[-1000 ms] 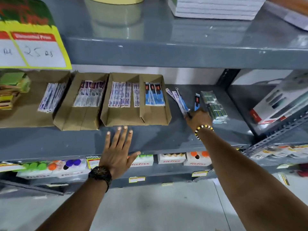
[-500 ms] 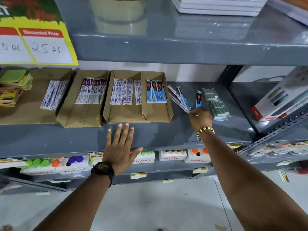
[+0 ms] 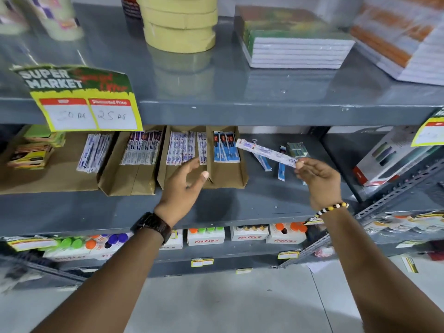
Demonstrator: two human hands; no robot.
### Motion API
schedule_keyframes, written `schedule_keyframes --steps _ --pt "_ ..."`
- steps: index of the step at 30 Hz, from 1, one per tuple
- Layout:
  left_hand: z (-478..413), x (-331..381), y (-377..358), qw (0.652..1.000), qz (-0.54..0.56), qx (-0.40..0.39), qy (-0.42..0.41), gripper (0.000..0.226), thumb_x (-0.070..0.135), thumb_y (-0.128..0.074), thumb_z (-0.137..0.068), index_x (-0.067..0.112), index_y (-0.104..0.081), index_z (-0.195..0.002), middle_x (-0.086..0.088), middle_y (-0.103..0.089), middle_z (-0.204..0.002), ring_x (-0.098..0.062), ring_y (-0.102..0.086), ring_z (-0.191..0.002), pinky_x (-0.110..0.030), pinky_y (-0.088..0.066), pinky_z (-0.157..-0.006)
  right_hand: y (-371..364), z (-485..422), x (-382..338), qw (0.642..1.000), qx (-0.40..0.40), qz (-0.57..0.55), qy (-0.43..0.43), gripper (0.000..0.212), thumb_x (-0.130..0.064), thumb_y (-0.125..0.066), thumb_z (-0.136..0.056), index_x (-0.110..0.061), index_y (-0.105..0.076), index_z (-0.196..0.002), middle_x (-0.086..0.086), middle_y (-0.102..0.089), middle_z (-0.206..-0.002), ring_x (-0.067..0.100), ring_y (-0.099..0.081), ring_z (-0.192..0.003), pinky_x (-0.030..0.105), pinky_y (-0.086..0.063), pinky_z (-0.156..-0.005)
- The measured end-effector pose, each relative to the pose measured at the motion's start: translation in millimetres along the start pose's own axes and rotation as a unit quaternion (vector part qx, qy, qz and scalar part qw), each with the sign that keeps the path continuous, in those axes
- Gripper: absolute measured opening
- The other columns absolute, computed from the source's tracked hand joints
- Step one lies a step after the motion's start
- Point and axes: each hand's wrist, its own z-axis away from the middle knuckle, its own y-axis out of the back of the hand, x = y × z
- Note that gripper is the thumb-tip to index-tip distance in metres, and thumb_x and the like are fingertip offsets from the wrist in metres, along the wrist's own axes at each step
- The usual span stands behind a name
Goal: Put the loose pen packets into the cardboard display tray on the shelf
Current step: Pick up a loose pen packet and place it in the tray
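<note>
My right hand (image 3: 319, 179) pinches the near end of a white pen packet (image 3: 266, 153), holding it above the shelf with its far end pointing left at the cardboard display tray (image 3: 228, 179). That brown tray has two compartments: white packets on the left, blue packets (image 3: 226, 150) on the right. My left hand (image 3: 183, 186) hovers with fingers apart in front of the tray's divider, holding nothing. Two loose blue pen packets (image 3: 281, 167) lie on the grey shelf right of the tray.
More cardboard trays with packets (image 3: 141, 150) stand to the left. A green packet bundle (image 3: 297, 150) lies behind the loose packets, a white box (image 3: 389, 162) further right. A yellow price sign (image 3: 89, 111) hangs from the upper shelf, which holds tape rolls (image 3: 180, 22) and notebooks (image 3: 295, 49).
My right hand has lifted a white pen packet off the shelf. My left hand rose from the shelf's front edge to the tray. The camera view tilted upward.
</note>
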Motion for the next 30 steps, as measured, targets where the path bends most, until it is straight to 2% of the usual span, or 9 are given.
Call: schedule_keyframes --steps 2,5,6,8,10,13,15,22,30 --pt "-7.5 14.0 2.7 0.997 0.072 -0.009 0.038 0.069 0.037 -0.066 -0.092 0.026 -0.033 -0.152 0.006 -0.053 -0.142 -0.007 -0.052 -0.128 -0.021 -0.045 -0.103 -6.6 5.4 -8.2 0.999 -0.042 -0.027 -0.013 0.011 -0.020 -0.078 -0.074 -0.019 -0.076 -0.084 -0.004 -0.075 -0.075 0.013 -0.065 -0.069 0.022 -0.056 -0.069" --pt "-11.0 22.2 6.4 0.994 0.095 -0.028 0.055 0.081 0.039 -0.067 -0.091 0.030 -0.020 -0.156 0.009 -0.051 -0.141 -0.002 -0.057 -0.120 -0.006 -0.045 -0.087 -17.4 9.7 -13.9 0.996 -0.088 -0.026 -0.019 0.014 -0.023 -0.079 -0.070 -0.018 -0.079 -0.083 -0.002 -0.076 -0.077 0.015 -0.065 -0.070 0.026 -0.056 -0.071" --pt "-9.8 22.9 8.0 0.992 0.105 -0.035 0.059 0.079 0.041 -0.067 -0.091 0.030 -0.023 -0.156 0.010 -0.054 -0.139 0.000 -0.057 -0.117 -0.009 -0.045 -0.090 -20.8 11.0 -15.5 0.994 -0.102 -0.025 -0.019 0.012 -0.018 -0.078 -0.073 -0.017 -0.078 -0.084 -0.001 -0.076 -0.078 0.014 -0.066 -0.070 0.026 -0.056 -0.071" --pt "-6.5 22.2 11.2 0.988 0.133 -0.035 0.069 0.066 0.044 -0.067 -0.090 0.030 -0.040 -0.148 0.008 -0.062 -0.133 -0.004 -0.061 -0.116 -0.025 -0.047 -0.102 -27.9 13.7 -18.6 0.992 -0.126 -0.015 -0.018 0.012 -0.007 -0.075 -0.078 -0.011 -0.076 -0.089 -0.002 -0.076 -0.076 0.012 -0.067 -0.070 0.024 -0.056 -0.069" --pt "-2.3 23.1 14.3 0.982 0.168 -0.024 0.079 0.043 0.036 -0.067 -0.092 0.028 -0.056 -0.133 0.006 -0.069 -0.120 -0.012 -0.066 -0.112 -0.032 -0.051 -0.100 -34.4 16.9 -20.9 0.989 -0.144 -0.010 -0.017 0.014 -0.006 -0.074 -0.077 -0.008 -0.074 -0.091 -0.002 -0.076 -0.074 0.010 -0.067 -0.067 0.022 -0.057 -0.068" --pt "2.7 23.5 19.6 0.976 0.202 -0.018 0.079 0.028 0.026 -0.067 -0.093 0.024 -0.067 -0.121 -0.001 -0.071 -0.115 -0.016 -0.070 -0.104 -0.022 -0.054 -0.081 -41.3 20.7 -22.1 0.986 -0.163 -0.015 -0.018 0.018 -0.018 -0.077 -0.070 -0.014 -0.077 -0.087 0.000 -0.076 -0.076 0.011 -0.067 -0.067 0.022 -0.057 -0.068" --pt "5.2 21.9 23.4 0.978 0.197 -0.020 0.070 0.022 0.025 -0.069 -0.091 0.027 -0.071 -0.112 -0.002 -0.073 -0.110 -0.013 -0.069 -0.099 -0.018 -0.052 -0.075 -43.3 21.8 -21.7 0.986 -0.166 -0.016 -0.021 0.017 -0.019 -0.078 -0.069 -0.015 -0.078 -0.086 0.001 -0.076 -0.077 0.012 -0.067 -0.067 0.023 -0.057 -0.069" --pt "10.8 17.7 26.4 0.980 0.181 0.001 0.079 0.010 0.021 -0.073 -0.088 0.028 -0.074 -0.095 0.008 -0.076 -0.096 -0.004 -0.068 -0.093 -0.016 -0.052 -0.075 -46.7 27.4 -18.9 0.983 -0.179 -0.006 -0.033 0.013 -0.004 -0.071 -0.082 -0.011 -0.075 -0.092 0.000 -0.077 -0.078 0.013 -0.067 -0.066 0.023 -0.057 -0.070" --pt "9.9 15.4 32.9 0.985 0.153 0.015 0.080 0.010 0.025 -0.075 -0.086 0.026 -0.075 -0.097 0.008 -0.076 -0.104 0.000 -0.068 -0.095 -0.014 -0.050 -0.079 -47.4 24.9 -25.5 0.957 -0.252 0.142 0.009 0.016 -0.011 -0.073 -0.082 -0.009 -0.074 -0.098 0.007 -0.077 -0.092 0.014 -0.070 -0.081 0.023 -0.057 -0.075"
